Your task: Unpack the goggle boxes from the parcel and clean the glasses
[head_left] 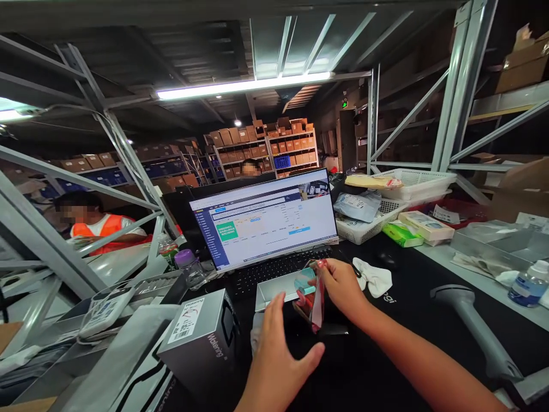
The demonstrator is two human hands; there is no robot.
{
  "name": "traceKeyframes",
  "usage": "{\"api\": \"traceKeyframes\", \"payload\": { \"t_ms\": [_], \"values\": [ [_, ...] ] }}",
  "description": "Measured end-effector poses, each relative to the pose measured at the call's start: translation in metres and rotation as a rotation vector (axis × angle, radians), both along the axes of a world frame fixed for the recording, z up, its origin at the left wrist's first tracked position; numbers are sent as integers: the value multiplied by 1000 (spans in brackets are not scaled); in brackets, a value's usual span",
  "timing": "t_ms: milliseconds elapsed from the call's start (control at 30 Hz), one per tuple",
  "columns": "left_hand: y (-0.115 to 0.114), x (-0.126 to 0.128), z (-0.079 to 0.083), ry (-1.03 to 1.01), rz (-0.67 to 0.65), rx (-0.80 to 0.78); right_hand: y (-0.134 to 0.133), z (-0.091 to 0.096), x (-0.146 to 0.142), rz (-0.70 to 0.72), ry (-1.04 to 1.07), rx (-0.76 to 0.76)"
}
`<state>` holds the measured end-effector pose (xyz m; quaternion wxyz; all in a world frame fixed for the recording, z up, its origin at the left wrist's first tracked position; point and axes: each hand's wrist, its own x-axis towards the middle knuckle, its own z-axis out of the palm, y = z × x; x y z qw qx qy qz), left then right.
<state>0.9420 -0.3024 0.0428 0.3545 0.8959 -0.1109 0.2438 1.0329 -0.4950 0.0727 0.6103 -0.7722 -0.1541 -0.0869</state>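
My right hand (343, 286) pinches a small clear packet (312, 294) with red and teal contents, held just above the black desk mat (386, 337). My left hand (278, 343) hovers open below and left of the packet, fingers spread, not touching it. Both hands are in front of an open laptop (266, 226) whose screen shows a software page. A small grey open box (274, 289) lies on the laptop's front edge, right behind the packet.
A grey carton (201, 337) stands at the left, a barcode scanner (476, 326) lies at the right. White baskets (412, 183) of packets, small boxes (424, 226), a white cloth (375, 277) and bottles (529, 283) surround the desk. A person in an orange vest (103, 226) sits at far left among shelving.
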Motion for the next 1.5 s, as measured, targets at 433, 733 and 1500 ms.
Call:
{"api": "traceKeyframes", "payload": {
  "t_ms": [433, 733, 1500],
  "values": [
    [-5, 33, 38, 443, -248, -826, -37, 23, 11, 193, -50, -358],
    [34, 40, 56, 261, -75, -1371, -91, 38, 13, 42, -16, -461],
    [17, 26, 52, 230, -143, -1565, -20, -4, -35, 453, -90, -765]
  ]
}}
